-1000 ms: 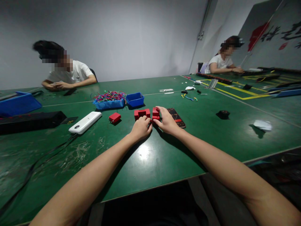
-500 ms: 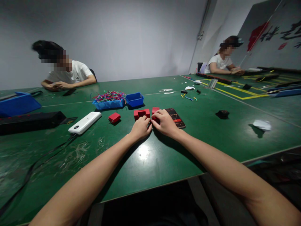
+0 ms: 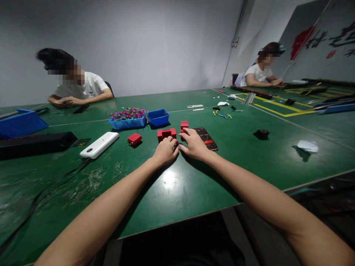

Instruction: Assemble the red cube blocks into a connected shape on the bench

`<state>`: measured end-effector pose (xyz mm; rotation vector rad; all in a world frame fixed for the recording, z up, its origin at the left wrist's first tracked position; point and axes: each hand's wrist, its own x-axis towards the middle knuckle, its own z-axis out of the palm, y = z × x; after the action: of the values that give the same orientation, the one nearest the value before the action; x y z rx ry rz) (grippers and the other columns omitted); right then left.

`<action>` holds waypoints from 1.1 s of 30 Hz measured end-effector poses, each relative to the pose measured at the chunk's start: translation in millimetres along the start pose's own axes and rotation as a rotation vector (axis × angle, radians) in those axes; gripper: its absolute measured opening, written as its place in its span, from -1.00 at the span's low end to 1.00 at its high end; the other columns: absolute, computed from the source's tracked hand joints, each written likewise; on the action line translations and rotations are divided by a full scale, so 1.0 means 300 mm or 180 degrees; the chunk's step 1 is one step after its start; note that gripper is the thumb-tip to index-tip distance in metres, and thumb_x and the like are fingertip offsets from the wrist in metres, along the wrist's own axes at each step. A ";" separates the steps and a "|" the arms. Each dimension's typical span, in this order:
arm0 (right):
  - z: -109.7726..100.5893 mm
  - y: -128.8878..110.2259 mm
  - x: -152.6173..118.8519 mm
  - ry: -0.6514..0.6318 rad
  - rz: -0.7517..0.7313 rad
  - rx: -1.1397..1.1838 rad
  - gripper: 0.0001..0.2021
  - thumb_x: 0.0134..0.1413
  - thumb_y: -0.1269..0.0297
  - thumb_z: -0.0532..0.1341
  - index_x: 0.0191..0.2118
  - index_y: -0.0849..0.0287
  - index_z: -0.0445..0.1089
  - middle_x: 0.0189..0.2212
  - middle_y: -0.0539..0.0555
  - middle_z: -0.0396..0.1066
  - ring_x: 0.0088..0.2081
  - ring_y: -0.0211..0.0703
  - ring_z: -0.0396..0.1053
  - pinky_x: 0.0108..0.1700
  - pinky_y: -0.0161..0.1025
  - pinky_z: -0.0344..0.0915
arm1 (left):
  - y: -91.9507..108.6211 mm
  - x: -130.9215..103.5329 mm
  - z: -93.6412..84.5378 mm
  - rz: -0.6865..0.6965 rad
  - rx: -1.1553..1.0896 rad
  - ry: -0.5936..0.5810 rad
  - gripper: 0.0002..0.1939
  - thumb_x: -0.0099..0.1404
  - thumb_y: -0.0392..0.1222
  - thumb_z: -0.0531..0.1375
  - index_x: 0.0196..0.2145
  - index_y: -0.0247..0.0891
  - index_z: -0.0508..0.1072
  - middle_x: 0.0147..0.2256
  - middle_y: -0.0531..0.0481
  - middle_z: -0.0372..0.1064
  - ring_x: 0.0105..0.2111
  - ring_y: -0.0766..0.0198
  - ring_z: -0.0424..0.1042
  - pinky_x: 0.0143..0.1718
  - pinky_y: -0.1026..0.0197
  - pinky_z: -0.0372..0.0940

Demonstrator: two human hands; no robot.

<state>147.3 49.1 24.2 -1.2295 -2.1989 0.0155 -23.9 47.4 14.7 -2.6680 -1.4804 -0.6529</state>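
My left hand is closed, its fingers curled against the near side of a red block with a notch in its top. Something small and dark shows at its fingertips, too small to name. Just to the right, my right hand has thumb and fingers apart. Its fingertips are at the near side of a smaller red block; whether they touch it I cannot tell. A phone with a lit screen lies beside my right hand, partly covered by it.
A red plug adapter and a white power bank with a black cable lie left. Behind are a blue bin of coloured wires and a smaller blue bin. Pliers lie farther right. Two people sit across the table.
The smaller red block stands slightly farther away and shows more of itself. My right hand's fingers have spread away from it. My left hand has stayed about where it was.
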 end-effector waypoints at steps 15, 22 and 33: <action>0.014 -0.019 -0.009 -0.0090 -0.0285 0.0388 -0.65 0.03 0.35 0.23 -0.01 0.22 0.38 0.17 0.34 0.17 0.24 0.09 0.13 0.22 0.11 0.14 | -0.003 -0.006 -0.007 -0.0437 0.0404 0.0533 -0.67 0.22 -0.12 0.12 -0.07 -0.24 0.41 0.05 -0.24 0.23 0.09 -0.07 0.15 0.06 -0.08 0.13; 0.010 -0.029 -0.018 -0.0275 -0.0307 0.0497 -0.69 0.05 0.32 0.24 -0.05 0.24 0.41 0.18 0.34 0.16 0.21 0.11 0.18 0.21 0.07 0.17 | -0.043 -0.002 -0.009 -0.1105 0.0356 0.0314 -0.57 0.24 0.02 0.11 -0.02 -0.29 0.38 0.25 -0.36 0.00 0.21 -0.19 0.05 0.12 -0.18 0.09; 0.011 -0.028 -0.013 -0.0169 -0.0377 0.0725 -0.68 0.03 0.34 0.25 -0.05 0.27 0.40 0.11 0.31 0.22 0.14 0.04 0.26 0.20 -0.03 0.19 | -0.065 0.006 -0.003 -0.0866 0.0075 0.0274 -0.58 0.26 -0.09 0.12 0.01 -0.38 0.35 0.27 -0.39 -0.01 0.20 -0.09 0.20 0.16 -0.04 0.18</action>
<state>140.6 42.3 22.0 -0.9828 -2.2409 0.2464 -39.2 59.3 12.6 -2.4089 -1.8309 -0.7468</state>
